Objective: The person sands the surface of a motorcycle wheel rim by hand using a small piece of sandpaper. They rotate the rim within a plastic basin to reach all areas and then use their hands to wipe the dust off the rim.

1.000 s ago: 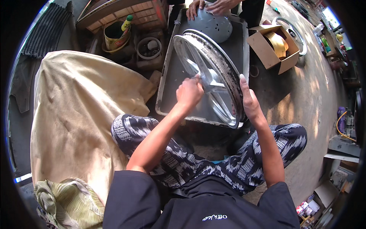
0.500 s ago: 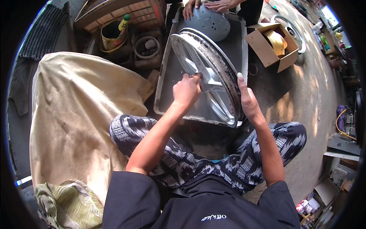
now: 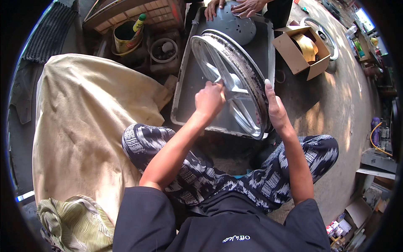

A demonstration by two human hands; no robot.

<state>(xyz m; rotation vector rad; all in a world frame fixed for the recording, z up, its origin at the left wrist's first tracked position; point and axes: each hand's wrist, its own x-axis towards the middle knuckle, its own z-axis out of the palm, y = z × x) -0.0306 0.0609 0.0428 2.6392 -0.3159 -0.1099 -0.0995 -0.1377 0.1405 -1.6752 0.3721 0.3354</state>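
Observation:
A silver spoked wheel (image 3: pixel 237 84) with a dark, worn, speckled rim stands tilted over a shallow grey tray (image 3: pixel 179 84). My right hand (image 3: pixel 276 110) grips the rim at its right side, thumb up along the edge. My left hand (image 3: pixel 210 99) is closed, with its fingers pressed against a spoke near the hub. Whatever lies under those fingers, if anything, is hidden. Beyond the wheel, another person's hands (image 3: pixel 243 7) rest on a grey rounded helmet-like shell (image 3: pixel 237 27) with small dark holes, over the far end of the tray.
A beige cloth (image 3: pixel 92 113) covers something large at my left. A yellow-labelled bucket (image 3: pixel 126 42) and a white round tub (image 3: pixel 163 51) stand far left. An open cardboard box (image 3: pixel 289 52) sits on the floor to the right, with another wheel (image 3: pixel 333 48) behind it.
My left hand has shifted slightly along the spoke, still closed. My right hand keeps its hold on the rim. The other person's hands have moved a little over the grey shell.

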